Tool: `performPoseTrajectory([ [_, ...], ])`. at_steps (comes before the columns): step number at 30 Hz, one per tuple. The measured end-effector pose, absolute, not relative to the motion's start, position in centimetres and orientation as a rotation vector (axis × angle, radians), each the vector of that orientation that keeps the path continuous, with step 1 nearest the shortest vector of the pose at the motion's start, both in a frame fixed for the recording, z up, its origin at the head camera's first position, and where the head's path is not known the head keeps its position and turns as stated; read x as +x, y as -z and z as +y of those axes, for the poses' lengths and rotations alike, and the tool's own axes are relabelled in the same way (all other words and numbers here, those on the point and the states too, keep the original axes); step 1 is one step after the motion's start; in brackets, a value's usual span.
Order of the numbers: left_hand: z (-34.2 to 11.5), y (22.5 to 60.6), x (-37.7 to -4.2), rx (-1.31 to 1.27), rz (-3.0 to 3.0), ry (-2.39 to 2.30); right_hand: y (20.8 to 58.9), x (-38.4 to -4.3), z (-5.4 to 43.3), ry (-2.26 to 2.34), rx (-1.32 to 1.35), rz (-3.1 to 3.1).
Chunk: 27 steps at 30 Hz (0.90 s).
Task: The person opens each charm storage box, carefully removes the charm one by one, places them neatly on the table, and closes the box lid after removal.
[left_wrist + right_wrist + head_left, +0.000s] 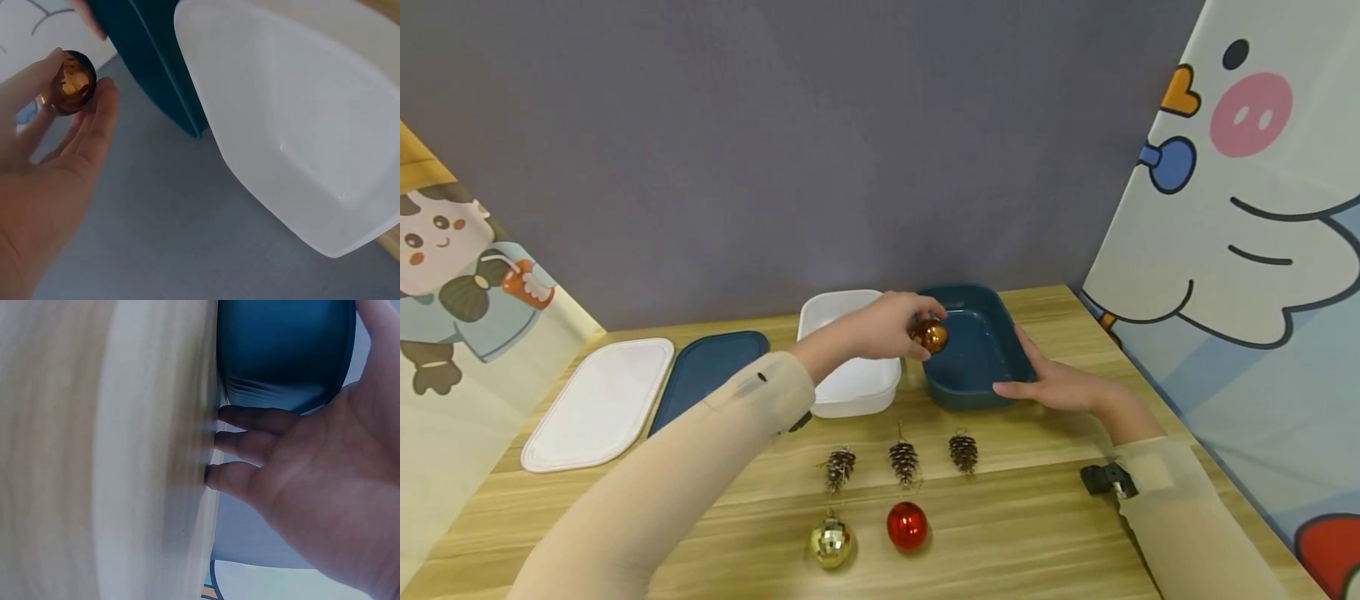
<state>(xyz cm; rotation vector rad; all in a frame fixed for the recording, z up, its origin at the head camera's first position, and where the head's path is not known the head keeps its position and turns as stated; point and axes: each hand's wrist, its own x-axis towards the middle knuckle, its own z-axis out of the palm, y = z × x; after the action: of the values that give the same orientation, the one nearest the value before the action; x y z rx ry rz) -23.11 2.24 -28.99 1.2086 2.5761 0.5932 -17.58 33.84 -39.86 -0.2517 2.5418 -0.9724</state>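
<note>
My left hand (889, 327) pinches a shiny copper-coloured ball ornament (932, 336) between thumb and fingers, above the left edge of the dark blue box (976, 398). In the left wrist view, the copper ball (76, 84) sits at the fingertips. My right hand (1067, 385) rests against the right side of the blue box, thumb at its near corner. The right wrist view shows extended fingers (250, 447) at the tabletop beside the box wall (287, 350). A white box (857, 407) stands just left of the blue one, partly hidden by my left arm.
In front of the boxes lie three pine cones (903, 462) in a row. Nearer are a gold mirrored ball (831, 542) and a red ball (907, 527). To the left lie a white lid (598, 404) and a dark blue lid (715, 362). A grey wall (737, 167) rises behind.
</note>
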Motion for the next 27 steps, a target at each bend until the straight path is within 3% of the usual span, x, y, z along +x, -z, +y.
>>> performPoseTrajectory([
  [9,2.2,30.5,-20.4,1.193,2.635,-0.782,39.9,-17.5,33.9,0.981,-0.265,2.54],
  [27,2.2,31.3,-15.1,1.051,2.724,-0.731,39.9,-17.6,33.9,1.006,-0.272,2.543],
])
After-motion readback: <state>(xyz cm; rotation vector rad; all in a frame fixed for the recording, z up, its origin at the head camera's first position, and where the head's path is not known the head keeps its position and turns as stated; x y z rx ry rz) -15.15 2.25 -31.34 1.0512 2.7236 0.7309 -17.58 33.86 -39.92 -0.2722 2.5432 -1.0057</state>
